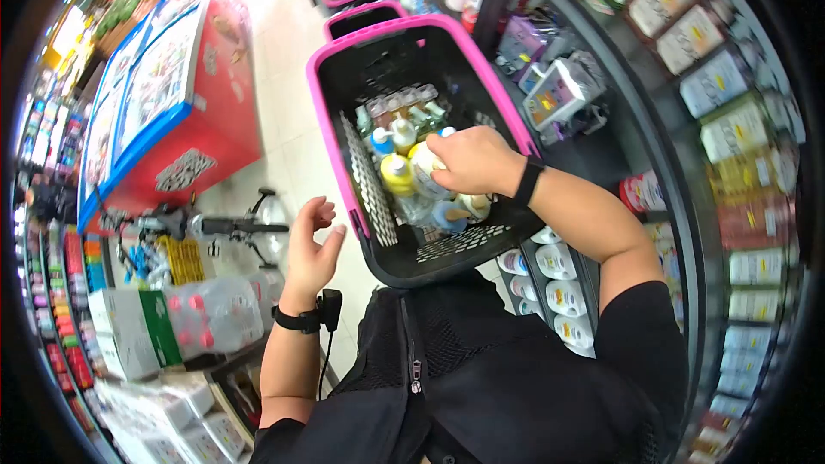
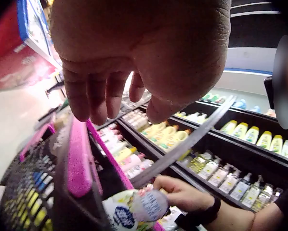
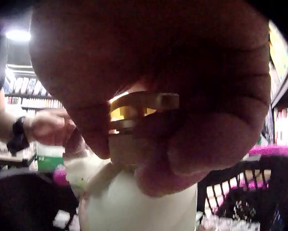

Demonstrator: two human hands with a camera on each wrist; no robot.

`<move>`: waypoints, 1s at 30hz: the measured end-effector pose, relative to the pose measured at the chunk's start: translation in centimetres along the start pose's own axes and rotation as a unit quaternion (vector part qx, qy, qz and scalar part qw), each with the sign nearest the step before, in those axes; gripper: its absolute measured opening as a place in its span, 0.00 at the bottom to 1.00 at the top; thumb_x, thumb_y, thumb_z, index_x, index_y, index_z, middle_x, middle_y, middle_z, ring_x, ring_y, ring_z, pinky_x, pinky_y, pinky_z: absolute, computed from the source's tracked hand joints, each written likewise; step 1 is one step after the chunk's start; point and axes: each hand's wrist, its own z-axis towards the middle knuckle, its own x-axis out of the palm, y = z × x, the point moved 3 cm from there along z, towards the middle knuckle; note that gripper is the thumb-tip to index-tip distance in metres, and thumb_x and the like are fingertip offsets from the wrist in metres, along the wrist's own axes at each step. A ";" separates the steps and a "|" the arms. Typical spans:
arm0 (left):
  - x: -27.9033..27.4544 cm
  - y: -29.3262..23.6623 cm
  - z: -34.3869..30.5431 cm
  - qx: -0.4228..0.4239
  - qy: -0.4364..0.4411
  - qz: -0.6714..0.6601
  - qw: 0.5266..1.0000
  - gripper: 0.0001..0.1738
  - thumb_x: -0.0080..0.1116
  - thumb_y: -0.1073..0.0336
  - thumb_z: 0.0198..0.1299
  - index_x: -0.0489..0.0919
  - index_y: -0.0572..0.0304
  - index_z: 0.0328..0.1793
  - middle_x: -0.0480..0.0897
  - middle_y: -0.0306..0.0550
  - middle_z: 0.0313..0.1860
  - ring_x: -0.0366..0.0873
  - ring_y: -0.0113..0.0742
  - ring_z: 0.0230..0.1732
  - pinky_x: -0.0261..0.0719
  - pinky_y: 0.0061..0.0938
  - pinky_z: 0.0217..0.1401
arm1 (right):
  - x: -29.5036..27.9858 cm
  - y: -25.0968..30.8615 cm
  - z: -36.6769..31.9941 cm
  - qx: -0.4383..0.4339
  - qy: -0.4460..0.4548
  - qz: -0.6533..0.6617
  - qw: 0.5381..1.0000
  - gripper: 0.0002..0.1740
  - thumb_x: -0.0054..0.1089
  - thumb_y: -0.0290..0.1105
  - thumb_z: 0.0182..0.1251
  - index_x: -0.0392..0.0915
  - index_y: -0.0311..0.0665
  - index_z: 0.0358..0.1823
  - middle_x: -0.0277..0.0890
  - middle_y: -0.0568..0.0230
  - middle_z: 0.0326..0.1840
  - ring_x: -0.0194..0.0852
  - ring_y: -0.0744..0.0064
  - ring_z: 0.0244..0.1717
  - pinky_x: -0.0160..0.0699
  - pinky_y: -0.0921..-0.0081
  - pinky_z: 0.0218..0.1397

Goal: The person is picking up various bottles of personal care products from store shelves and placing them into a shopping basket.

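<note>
Over the black shopping basket with a pink rim (image 1: 320,77), my right hand (image 1: 481,161) grips the neck of a white pump bottle (image 1: 424,176). Seen close in the right wrist view, thumb and fingers curl round the top of that bottle (image 3: 144,204), just under its pump head. Several other bottles stand below it inside the basket, among them a yellow-capped bottle (image 1: 397,175) and a blue-capped one (image 1: 381,142). My left hand (image 1: 309,249) hovers beside the basket's left side, fingers loose, holding nothing. In the left wrist view its palm (image 2: 139,38) fills the top.
Shelves of pump bottles (image 1: 743,142) run along the right, with boxed packs (image 1: 554,94) near the basket. On the left are a red chest freezer (image 1: 206,120), a bicycle (image 1: 241,226) and a shrink-wrapped bottle pack (image 1: 215,314). A tiled aisle (image 1: 288,120) lies between.
</note>
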 end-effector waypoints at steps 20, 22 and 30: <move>12.1 -9.4 -5.3 -0.059 0.655 -0.180 0.731 0.48 0.81 0.75 0.40 0.69 0.68 0.71 0.79 0.49 0.61 0.80 0.40 0.60 0.80 0.37 0.64 | -8.8 17.3 -24.8 0.158 -0.266 0.209 0.928 0.23 0.65 0.48 0.61 0.79 0.33 0.42 0.82 0.45 0.32 0.83 0.45 0.36 0.80 0.56 0.38; 14.4 -10.8 -7.2 -0.058 0.648 -0.217 0.728 0.47 0.81 0.74 0.41 0.70 0.68 0.70 0.80 0.49 0.60 0.80 0.40 0.60 0.80 0.37 0.64 | -7.3 16.8 -29.1 0.188 -0.321 0.285 0.883 0.23 0.66 0.45 0.66 0.78 0.33 0.50 0.83 0.47 0.37 0.85 0.51 0.38 0.80 0.60 0.40; 27.2 -16.2 -17.8 -0.019 0.678 -0.227 0.699 0.49 0.81 0.74 0.44 0.66 0.67 0.73 0.79 0.52 0.64 0.79 0.44 0.65 0.78 0.39 0.70 | 7.4 17.5 -45.2 0.261 -0.432 0.493 0.709 0.53 0.76 0.42 0.61 0.51 0.36 0.81 0.70 0.53 0.68 0.70 0.61 0.70 0.71 0.62 0.71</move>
